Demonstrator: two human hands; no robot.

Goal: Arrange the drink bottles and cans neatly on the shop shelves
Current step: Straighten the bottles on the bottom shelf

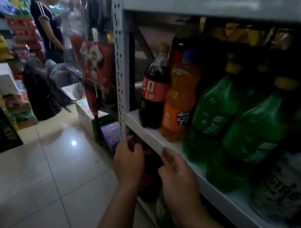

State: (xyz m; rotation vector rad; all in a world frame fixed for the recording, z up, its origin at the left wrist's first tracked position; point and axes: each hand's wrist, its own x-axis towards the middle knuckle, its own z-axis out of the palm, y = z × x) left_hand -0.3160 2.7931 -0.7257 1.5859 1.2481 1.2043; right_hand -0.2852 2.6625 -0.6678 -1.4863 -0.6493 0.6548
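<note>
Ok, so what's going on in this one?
A person is working at a shop shelf. The left hand and right hand both hold a dark bottle with a red label, low down, just below the front edge of the middle shelf. On that shelf a cola bottle, an orange soda bottle and green bottles stand in a row. Another person stands further back.
</note>
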